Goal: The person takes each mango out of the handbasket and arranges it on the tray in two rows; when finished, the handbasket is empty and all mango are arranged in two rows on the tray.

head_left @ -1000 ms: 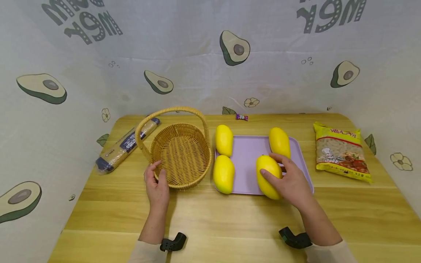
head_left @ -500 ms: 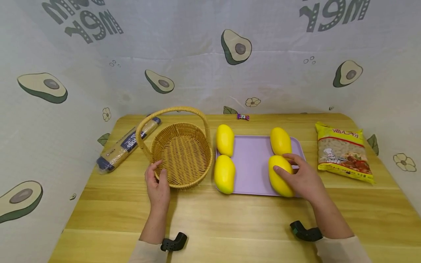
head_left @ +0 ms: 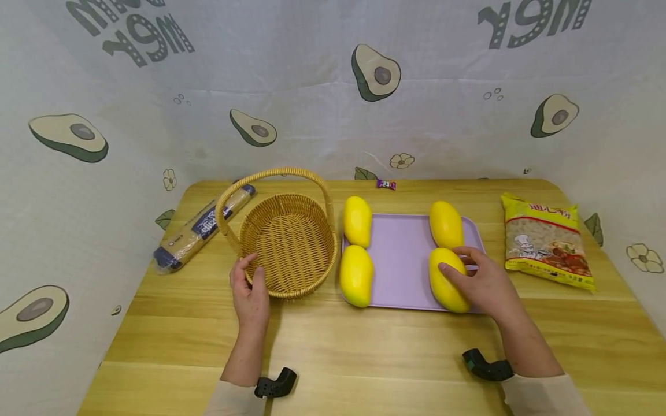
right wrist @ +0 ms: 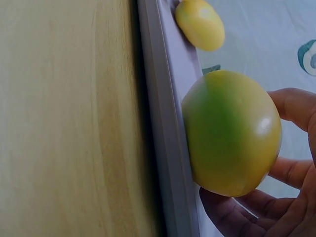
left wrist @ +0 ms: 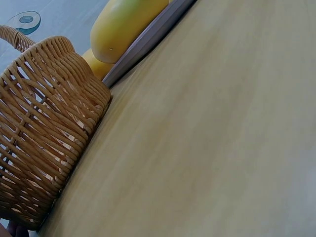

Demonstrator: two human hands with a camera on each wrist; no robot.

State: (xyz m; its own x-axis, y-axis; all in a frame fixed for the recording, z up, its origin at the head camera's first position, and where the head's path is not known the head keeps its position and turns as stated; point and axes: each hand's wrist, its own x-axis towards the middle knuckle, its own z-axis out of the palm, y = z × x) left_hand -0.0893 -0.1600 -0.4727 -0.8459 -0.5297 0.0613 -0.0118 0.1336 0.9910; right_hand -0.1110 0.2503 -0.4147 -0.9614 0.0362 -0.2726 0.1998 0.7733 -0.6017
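Observation:
In the head view, my right hand (head_left: 484, 286) holds a yellow mango (head_left: 446, 289) at the front right of the lilac tray (head_left: 398, 260). Its thumb lies on one side and its fingers on the other; the right wrist view shows the fruit's green-tinged end (right wrist: 232, 133) against the tray's edge. A second mango (head_left: 446, 225) lies just behind it. Two more mangoes, one at the back (head_left: 356, 222) and one at the front (head_left: 356, 276), lie along the tray's left side. My left hand (head_left: 251, 297) rests at the front left of the handled wicker basket (head_left: 286, 289), its fingers loosely bent.
A clear-wrapped pack of noodles (head_left: 200, 231) lies behind the basket on the left. At the right is a yellow bag of pasta (head_left: 546, 242). A small purple-wrapped sweet (head_left: 386, 184) sits at the table's back edge. Patterned cloth (head_left: 312, 75) hangs behind.
My right hand has moved the mango rightward to the tray's front right, in front of the other mango there. My left hand and the basket have stayed in place.

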